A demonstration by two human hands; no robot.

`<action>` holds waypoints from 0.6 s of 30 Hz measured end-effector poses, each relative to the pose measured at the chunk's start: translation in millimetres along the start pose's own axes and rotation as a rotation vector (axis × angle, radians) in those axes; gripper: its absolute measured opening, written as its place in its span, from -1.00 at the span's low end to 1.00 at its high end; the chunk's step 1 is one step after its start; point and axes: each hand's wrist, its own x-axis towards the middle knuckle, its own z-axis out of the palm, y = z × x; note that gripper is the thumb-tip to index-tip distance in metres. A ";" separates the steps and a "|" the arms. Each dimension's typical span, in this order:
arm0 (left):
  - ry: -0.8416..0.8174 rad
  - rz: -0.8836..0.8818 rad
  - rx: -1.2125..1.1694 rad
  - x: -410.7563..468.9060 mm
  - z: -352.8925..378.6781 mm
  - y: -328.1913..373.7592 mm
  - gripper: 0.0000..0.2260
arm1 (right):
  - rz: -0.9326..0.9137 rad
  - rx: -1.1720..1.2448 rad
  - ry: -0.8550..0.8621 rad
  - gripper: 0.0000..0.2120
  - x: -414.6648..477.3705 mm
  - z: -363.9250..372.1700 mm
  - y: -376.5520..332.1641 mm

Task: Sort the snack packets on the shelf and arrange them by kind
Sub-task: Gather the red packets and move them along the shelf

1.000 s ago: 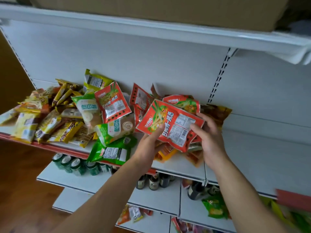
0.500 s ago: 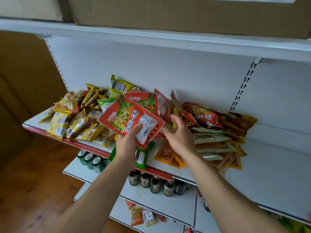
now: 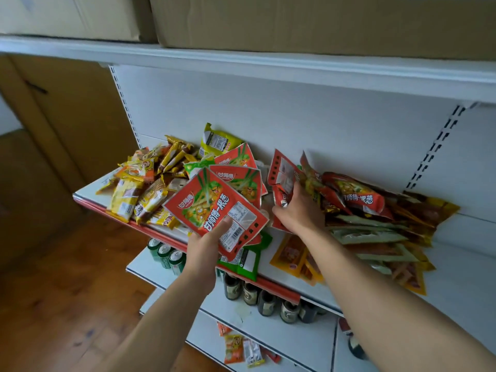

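My left hand (image 3: 205,247) grips a red-and-green snack packet (image 3: 212,208) in front of the white shelf (image 3: 88,190), thumb on its face. My right hand (image 3: 296,210) reaches into the pile and pinches another red packet (image 3: 283,175) that stands on edge. More red packets (image 3: 240,178) lean behind the held one. Yellow and brown packets (image 3: 139,194) are heaped at the shelf's left. Dark red, pale green and orange packets (image 3: 375,224) lie fanned out on the right. A green packet (image 3: 248,260) hangs over the shelf's front edge.
Cardboard boxes (image 3: 322,20) sit on the shelf above. Green cans (image 3: 166,255) and dark bottles (image 3: 265,299) stand on the lower shelf. A few packets (image 3: 241,350) lie on the bottom shelf. Bare shelf surface (image 3: 461,277) lies at the right, wooden floor (image 3: 53,304) at the left.
The view has swung to the left. My right hand let go of the red packet, moved right into the pile and took hold of another red packet. My left hand keeps the first one.
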 end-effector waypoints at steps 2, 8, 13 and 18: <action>-0.013 -0.014 0.004 1.0 2.0 -1.4 -0.72 | -0.009 -0.028 0.006 -0.20 0.4 1.4 -0.7; -0.033 -0.021 0.002 3.8 7.4 -2.0 -0.72 | 0.029 -0.066 0.117 -0.50 4.9 4.3 -0.1; -0.063 -0.011 -0.020 5.7 13.8 0.2 -0.71 | -0.027 0.055 0.260 -0.86 1.7 -11.7 0.6; -0.098 -0.018 -0.047 6.8 26.5 -3.1 -0.76 | -0.191 0.047 0.498 -0.76 -9.0 -34.2 -4.2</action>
